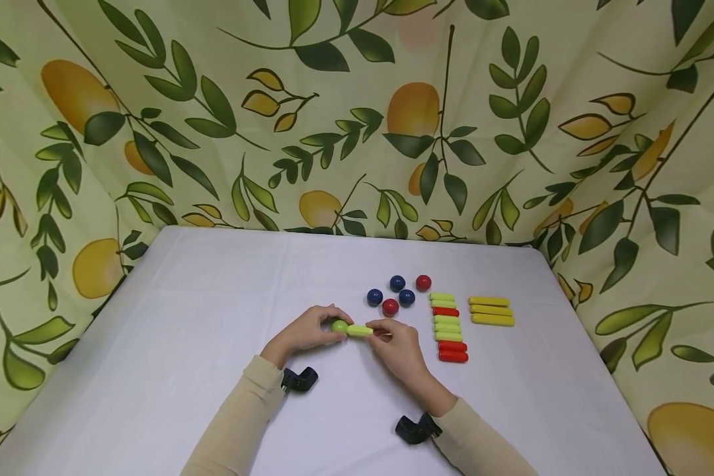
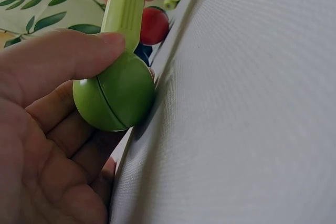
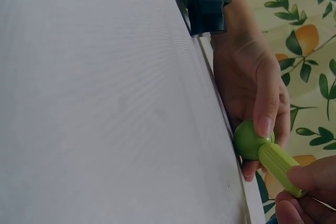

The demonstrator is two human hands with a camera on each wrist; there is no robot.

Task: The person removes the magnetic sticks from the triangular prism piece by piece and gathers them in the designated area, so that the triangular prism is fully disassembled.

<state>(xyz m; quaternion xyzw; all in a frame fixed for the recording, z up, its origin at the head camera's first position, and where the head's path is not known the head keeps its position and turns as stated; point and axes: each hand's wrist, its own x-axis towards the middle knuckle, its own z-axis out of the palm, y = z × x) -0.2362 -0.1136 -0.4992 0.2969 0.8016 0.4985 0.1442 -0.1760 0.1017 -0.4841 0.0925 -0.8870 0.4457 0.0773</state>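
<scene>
Over the middle of the table, my left hand (image 1: 308, 330) holds a green ball (image 1: 339, 326), thumb on one side and fingers curled behind it. A seam runs round the ball in the left wrist view. My right hand (image 1: 400, 345) pinches the far end of a light green ribbed stick (image 1: 359, 331) between thumb and fingers. The stick's other end meets the ball, so the two form one line between the hands. In the right wrist view the ball (image 3: 249, 141) and stick (image 3: 281, 166) touch end to end, and the left thumb presses near the joint.
Beyond the hands lie several balls, among them a blue ball (image 1: 375, 297) and a red ball (image 1: 390, 307). To their right runs a column of light green and red sticks, such as a red stick (image 1: 453, 356). Longer yellow sticks (image 1: 491, 319) lie further right on the white table (image 1: 214, 284).
</scene>
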